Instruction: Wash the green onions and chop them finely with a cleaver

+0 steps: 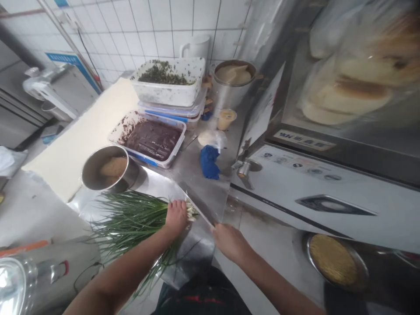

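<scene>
A bunch of green chives [131, 216] lies across the steel counter [197, 166], leaves to the left and white root ends to the right. My left hand [175, 216] is closed over the bunch near the white ends, pressing it down. My right hand [229, 240] grips the handle of a cleaver [198, 203]. The broad blade rests just right of my left fingers, at the white ends of the chives.
Behind the chives stand a steel bowl with tan filling [106, 168], a tub of dark red paste [152, 140], and a white tub of chopped greens [169, 81] on stacked lids. A blue cloth [209, 162] lies mid-counter. An oven [344, 109] fills the right side.
</scene>
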### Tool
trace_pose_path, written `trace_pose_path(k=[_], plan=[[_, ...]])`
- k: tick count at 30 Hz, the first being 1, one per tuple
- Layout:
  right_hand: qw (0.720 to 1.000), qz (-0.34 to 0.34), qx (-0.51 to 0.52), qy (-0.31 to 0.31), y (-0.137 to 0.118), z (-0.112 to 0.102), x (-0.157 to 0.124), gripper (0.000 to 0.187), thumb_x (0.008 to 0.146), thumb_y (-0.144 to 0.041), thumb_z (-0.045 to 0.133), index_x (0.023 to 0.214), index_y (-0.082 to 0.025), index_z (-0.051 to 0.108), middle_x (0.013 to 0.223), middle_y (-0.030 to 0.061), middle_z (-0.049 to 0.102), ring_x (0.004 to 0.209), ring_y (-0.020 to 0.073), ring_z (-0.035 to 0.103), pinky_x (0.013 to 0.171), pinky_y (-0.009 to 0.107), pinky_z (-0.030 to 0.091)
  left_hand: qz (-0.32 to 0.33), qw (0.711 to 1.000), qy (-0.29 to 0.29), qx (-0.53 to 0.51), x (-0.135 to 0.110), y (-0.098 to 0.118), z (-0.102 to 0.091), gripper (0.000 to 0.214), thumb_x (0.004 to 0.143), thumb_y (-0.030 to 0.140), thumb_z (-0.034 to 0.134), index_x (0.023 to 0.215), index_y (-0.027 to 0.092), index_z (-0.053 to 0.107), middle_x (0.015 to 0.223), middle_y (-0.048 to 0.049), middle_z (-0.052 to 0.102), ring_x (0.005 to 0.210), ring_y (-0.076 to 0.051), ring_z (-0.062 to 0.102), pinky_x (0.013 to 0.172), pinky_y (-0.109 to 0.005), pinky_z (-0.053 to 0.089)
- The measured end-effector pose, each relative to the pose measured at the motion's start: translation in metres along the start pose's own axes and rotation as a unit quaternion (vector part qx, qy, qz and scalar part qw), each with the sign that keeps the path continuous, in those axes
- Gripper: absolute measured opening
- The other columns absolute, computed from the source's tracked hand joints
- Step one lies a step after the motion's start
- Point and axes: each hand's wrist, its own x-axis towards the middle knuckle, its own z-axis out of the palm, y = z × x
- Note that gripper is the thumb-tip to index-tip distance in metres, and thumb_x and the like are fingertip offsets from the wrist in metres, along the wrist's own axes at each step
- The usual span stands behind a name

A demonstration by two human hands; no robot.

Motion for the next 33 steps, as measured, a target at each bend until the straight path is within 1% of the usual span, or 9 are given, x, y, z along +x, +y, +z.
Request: trace_pose_path(k=[4, 8, 13, 16, 19, 22, 25, 29, 33], plan=[[0.999, 0.027, 0.039, -0.015, -0.009, 0.005, 0.02, 0.034, 0.085, -0.028, 0.033, 0.086, -0.012, 0.063, 0.074, 0.0136, 0.065, 0.072, 0.0186, 0.062, 0.06, 0.023, 0.04, 0.006, 1.0, -0.003, -0.001, -0.001, -0.001, -0.001, 0.058, 0.059, 0.047, 0.065, 0.104, 0.016, 0.044, 0.093, -0.0084, 0.048, 0.089, -0.024, 0.042, 0.08, -0.038, 0.031], [0.997, 0.049, 0.06, 0.006, -0.018, 0.01, 0.028, 0.037, 0.086, -0.031, 0.031, 0.088, -0.012, 0.063, 0.076, 0.0135, 0.065, 0.075, 0.0177, 0.062, 0.059, 0.022, 0.039, -0.001, 1.0, 0.017, -0.002, -0.003, 0.0, 0.001, 0.055, 0.059, 0.045, 0.065, 0.1, 0.015, 0.046, 0.091, -0.0084, 0.049, 0.087, -0.024, 0.043, 0.079, -0.038, 0.032], [0.999, 0.003, 0.014, 0.042, -0.008, 0.012, 0.001, 0.034, 0.085, -0.027, 0.03, 0.09, -0.014, 0.061, 0.08, 0.0123, 0.066, 0.076, 0.02, 0.061, 0.063, 0.026, 0.04, -0.015, 0.999, 0.044, -0.007, -0.005, 0.002, 0.005, 0.053, 0.062, 0.046, 0.063, 0.101, 0.014, 0.046, 0.089, -0.0086, 0.049, 0.087, -0.024, 0.043, 0.078, -0.038, 0.032], [1.0, 0.008, -0.001, 0.026, 0.002, 0.008, -0.015, 0.033, 0.084, -0.027, 0.03, 0.087, -0.015, 0.061, 0.079, 0.012, 0.066, 0.075, 0.0212, 0.062, 0.063, 0.027, 0.04, -0.019, 0.999, 0.041, -0.01, -0.004, 0.001, 0.006, 0.052, 0.063, 0.047, 0.062, 0.1, 0.013, 0.046, 0.09, -0.009, 0.049, 0.088, -0.025, 0.044, 0.078, -0.038, 0.032], [1.0, 0.01, 0.001, 0.006, 0.009, 0.0, -0.02, 0.033, 0.083, -0.028, 0.031, 0.082, -0.015, 0.062, 0.076, 0.0125, 0.065, 0.074, 0.0212, 0.062, 0.061, 0.026, 0.04, -0.015, 0.999, 0.045, -0.013, -0.004, 0.001, 0.007, 0.052, 0.063, 0.046, 0.061, 0.1, 0.013, 0.046, 0.089, -0.0091, 0.049, 0.087, -0.024, 0.044, 0.078, -0.038, 0.032], [0.999, 0.019, 0.026, -0.035, 0.011, -0.004, -0.01, 0.036, 0.084, -0.028, 0.031, 0.079, -0.012, 0.062, 0.063, 0.0116, 0.064, 0.057, 0.0174, 0.061, 0.055, 0.024, 0.039, -0.007, 0.999, 0.045, -0.012, -0.002, 0.0, 0.008, 0.052, 0.064, 0.045, 0.061, 0.102, 0.012, 0.046, 0.09, -0.0093, 0.05, 0.086, -0.024, 0.044, 0.078, -0.038, 0.032], [0.994, 0.035, 0.08, -0.063, 0.003, 0.002, 0.012, 0.039, 0.084, -0.031, 0.031, 0.075, -0.009, 0.062, 0.047, 0.0086, 0.058, 0.039, 0.0135, 0.054, 0.048, 0.023, 0.037, -0.004, 0.999, 0.036, -0.008, -0.001, -0.001, 0.007, 0.054, 0.063, 0.045, 0.062, 0.103, 0.013, 0.046, 0.091, -0.0092, 0.05, 0.087, -0.024, 0.043, 0.079, -0.038, 0.032], [0.98, 0.082, 0.178, -0.04, -0.011, 0.021, 0.038, 0.043, 0.083, -0.034, 0.032, 0.068, -0.007, 0.061, 0.039, 0.0074, 0.053, 0.032, 0.013, 0.049, 0.039, 0.021, 0.034, -0.011, 0.999, 0.04, -0.011, -0.001, 0.0, 0.007, 0.053, 0.062, 0.042, 0.063, 0.103, 0.013, 0.046, 0.09, -0.0087, 0.05, 0.088, -0.024, 0.044, 0.078, -0.037, 0.032], [0.978, 0.07, 0.197, -0.011, -0.009, 0.027, 0.029, 0.049, 0.085, -0.033, 0.025, 0.062, -0.009, 0.06, 0.041, 0.0075, 0.055, 0.037, 0.0123, 0.052, 0.041, 0.019, 0.035, -0.04, 0.997, 0.059, -0.024, -0.003, 0.003, 0.008, 0.057, 0.061, 0.042, 0.064, 0.106, 0.012, 0.046, 0.093, -0.0098, 0.049, 0.09, -0.025, 0.043, 0.081, -0.038, 0.032]])
